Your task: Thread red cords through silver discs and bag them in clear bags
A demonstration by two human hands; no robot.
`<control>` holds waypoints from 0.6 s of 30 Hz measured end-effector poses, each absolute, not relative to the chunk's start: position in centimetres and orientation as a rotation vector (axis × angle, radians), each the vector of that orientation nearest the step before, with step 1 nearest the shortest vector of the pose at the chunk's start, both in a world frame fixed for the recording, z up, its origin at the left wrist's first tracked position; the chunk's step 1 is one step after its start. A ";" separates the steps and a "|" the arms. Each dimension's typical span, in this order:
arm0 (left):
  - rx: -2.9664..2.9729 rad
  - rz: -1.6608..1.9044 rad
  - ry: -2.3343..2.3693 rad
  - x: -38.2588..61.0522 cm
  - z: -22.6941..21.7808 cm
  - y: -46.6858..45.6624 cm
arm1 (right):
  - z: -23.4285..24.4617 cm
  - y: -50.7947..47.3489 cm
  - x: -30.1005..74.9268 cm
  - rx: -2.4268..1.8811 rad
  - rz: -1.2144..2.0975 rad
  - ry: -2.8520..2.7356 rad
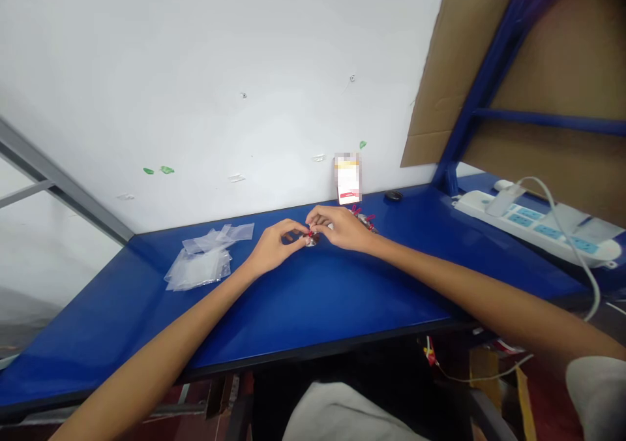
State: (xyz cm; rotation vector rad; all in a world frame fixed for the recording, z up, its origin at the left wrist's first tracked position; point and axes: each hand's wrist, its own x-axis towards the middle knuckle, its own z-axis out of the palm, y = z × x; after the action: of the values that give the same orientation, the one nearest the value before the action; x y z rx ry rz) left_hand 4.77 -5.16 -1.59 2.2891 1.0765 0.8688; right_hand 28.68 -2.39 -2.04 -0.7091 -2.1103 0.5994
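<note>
Over the middle of the blue table my left hand (272, 245) and my right hand (342, 227) meet, thumbs and fingers pinched. Between their fingertips is a small shiny silver piece with a red tie (312, 239); its exact kind is too small to make out. Both hands touch it at the red part. Behind my right wrist lie several similar silver pieces with red ties (366, 221), partly hidden by that hand. To the left of my left hand, a loose pile of clear plastic bags (200, 265) rests flat on the table.
A lit phone (348, 179) leans upright against the white wall (274, 49). Right of it is a small black round object (393, 196). A white power strip (538, 226) with a plugged-in charger and cable occupies the right side, near a blue metal frame (482, 82).
</note>
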 end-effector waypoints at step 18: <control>2.580 0.788 1.375 0.3 1.2 -2.6 | -0.8 -0.2 32.3 -0.860 0.178 -2.428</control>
State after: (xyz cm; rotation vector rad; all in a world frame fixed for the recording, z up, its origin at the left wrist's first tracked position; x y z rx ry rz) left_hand 0.33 -2.60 1.15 2.5798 1.3748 0.7881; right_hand 32.26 -0.17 -0.84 -0.8599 -2.4279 0.1779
